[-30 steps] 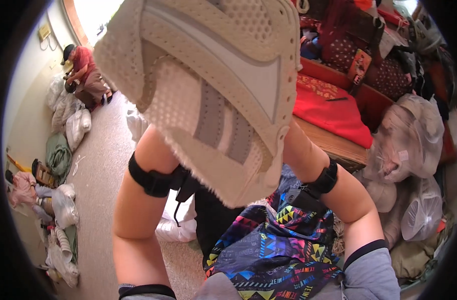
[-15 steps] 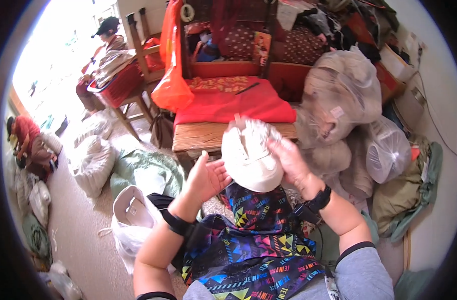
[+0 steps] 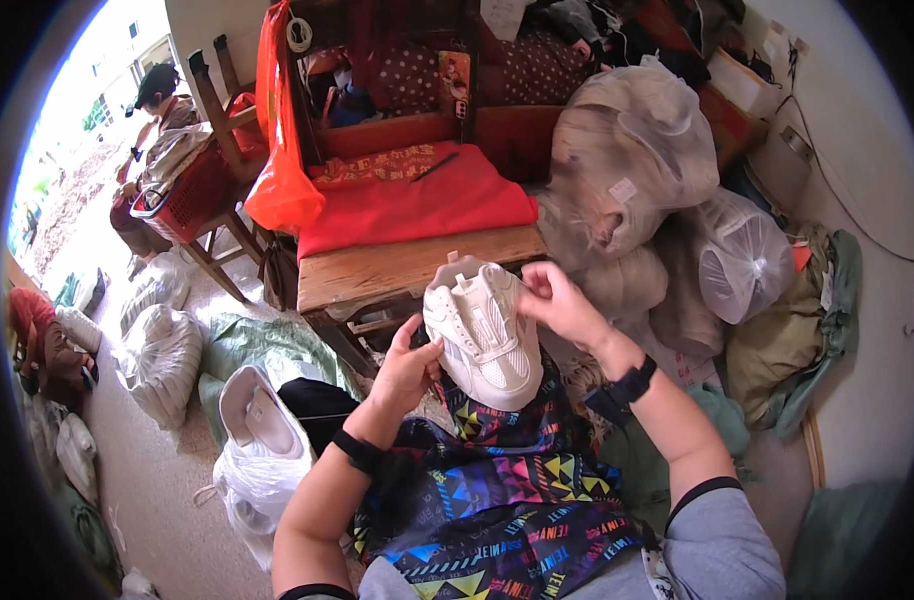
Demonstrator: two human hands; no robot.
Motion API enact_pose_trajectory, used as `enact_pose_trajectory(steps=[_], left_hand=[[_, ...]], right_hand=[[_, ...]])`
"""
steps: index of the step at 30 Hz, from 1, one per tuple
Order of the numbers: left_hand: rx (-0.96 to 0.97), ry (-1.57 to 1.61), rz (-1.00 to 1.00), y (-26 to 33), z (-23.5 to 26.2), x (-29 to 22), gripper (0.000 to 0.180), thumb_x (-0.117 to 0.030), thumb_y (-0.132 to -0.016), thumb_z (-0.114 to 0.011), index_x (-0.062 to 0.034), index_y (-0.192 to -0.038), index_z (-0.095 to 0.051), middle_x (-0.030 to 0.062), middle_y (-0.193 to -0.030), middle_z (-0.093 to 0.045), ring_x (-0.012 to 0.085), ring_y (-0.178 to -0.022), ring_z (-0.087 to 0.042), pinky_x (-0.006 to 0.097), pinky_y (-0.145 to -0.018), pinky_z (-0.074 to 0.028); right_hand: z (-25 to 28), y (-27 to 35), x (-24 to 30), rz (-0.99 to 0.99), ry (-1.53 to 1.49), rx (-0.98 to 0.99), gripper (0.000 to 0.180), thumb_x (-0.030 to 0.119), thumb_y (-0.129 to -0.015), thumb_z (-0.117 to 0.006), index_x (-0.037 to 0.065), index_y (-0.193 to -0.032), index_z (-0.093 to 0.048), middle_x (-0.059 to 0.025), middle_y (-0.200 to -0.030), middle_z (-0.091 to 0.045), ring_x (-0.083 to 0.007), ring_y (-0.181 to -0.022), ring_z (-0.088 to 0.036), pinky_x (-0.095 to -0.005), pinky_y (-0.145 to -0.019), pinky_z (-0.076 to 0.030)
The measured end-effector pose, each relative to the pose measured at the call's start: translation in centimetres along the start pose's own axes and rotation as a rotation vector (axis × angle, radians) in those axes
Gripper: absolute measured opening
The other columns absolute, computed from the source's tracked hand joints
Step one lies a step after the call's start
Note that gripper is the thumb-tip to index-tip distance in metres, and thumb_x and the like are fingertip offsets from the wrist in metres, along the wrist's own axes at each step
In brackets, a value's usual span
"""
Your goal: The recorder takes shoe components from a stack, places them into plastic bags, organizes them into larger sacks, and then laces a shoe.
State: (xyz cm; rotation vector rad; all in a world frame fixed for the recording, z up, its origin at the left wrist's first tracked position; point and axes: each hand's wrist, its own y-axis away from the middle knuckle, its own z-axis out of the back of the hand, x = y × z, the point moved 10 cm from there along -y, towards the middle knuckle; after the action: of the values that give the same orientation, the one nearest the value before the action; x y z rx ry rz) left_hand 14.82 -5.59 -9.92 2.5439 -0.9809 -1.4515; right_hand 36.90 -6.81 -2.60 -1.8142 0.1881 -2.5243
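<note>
Shoe [image 3: 492, 350] farther from camera, between left grip [image 3: 405, 370], right grip [image 3: 569, 308].

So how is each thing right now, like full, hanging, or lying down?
white shoe, toe toward the person
left hand, partly curled, at the shoe's side
right hand, fingers bent
red cloth, lying on wooden bench
red plastic bag, hanging
large clear bag, stuffed full

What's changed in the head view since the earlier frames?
The pale shoe upper has come down from close before the camera to over the patterned apron. The left hand, spread open just before, now curls its fingers at the upper's left side; the right hand stays at its right side. The red cloth stays on the wooden bench.
</note>
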Motion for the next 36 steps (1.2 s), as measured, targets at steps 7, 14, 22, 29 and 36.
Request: enact_pose_trajectory(steps=[7,14,22,29,36], left_hand=[[0.145,0.063,0.071,-0.8,-1.3,0.5,0.06,0.0,-0.093,-0.051,-0.019,-0.146,-0.033,-0.0062,-0.077,-0.048,0.0048,-0.058,-0.037,0.02,-0.054,-0.034],[0.125,0.142,0.147,-1.3,0.1,3.5,0.054,-0.002,-0.094,-0.049,-0.0175,-0.144,-0.038,-0.0079,-0.078,-0.049,0.0043,-0.058,-0.037,0.019,-0.055,-0.034],[0.027,-0.02,0.04,-1.3,-0.2,1.7,0.047,-0.005,-0.095,-0.046,-0.0078,-0.142,-0.038,-0.0087,-0.075,-0.047,0.0018,-0.058,-0.035,0.017,-0.053,-0.032],[-0.096,-0.231,0.05,-0.8,-0.7,1.8,0.046,-0.01,-0.098,-0.047,-0.0071,-0.143,-0.038,-0.0087,-0.081,-0.052,0.0021,-0.064,-0.039,0.017,-0.06,-0.036],[-0.197,-0.358,0.039,0.0,0.1,1.8,0.044,-0.015,-0.098,-0.048,-0.0058,-0.141,-0.04,-0.0079,-0.072,-0.047,0.002,-0.062,-0.04,0.018,-0.057,-0.035]], right_hand=[[-3.2,-1.3,-0.4,0.211,0.158,-0.129,0.05,0.036,-0.093,-0.056,0.0,-0.125,-0.046,-0.0196,-0.124,-0.05,-0.0343,-0.117,-0.047,-0.0387,-0.102,-0.036],[-4.7,-0.4,-3.1,-0.013,-0.264,0.155,0.054,0.042,-0.098,-0.045,0.001,-0.133,-0.041,-0.0144,-0.133,-0.045,-0.0219,-0.125,-0.042,-0.0336,-0.104,-0.034],[9.7,10.6,-17.8,-0.605,-0.309,-0.197,0.031,0.026,-0.096,-0.053,0.001,-0.115,-0.058,-0.0071,-0.103,-0.064,-0.0151,-0.092,-0.063,-0.028,-0.079,-0.05],[12.8,21.4,-31.3,-0.763,0.339,-0.276,0.025,0.022,-0.082,-0.068,0.002,-0.097,-0.067,-0.0079,-0.08,-0.067,-0.0171,-0.071,-0.063,-0.0307,-0.064,-0.049],[12.3,20.1,-30.0,-0.67,0.57,-0.61,0.023,0.019,-0.076,-0.068,0.004,-0.092,-0.06,-0.0188,-0.092,-0.056,-0.0374,-0.089,-0.056,-0.0436,-0.075,-0.047]])
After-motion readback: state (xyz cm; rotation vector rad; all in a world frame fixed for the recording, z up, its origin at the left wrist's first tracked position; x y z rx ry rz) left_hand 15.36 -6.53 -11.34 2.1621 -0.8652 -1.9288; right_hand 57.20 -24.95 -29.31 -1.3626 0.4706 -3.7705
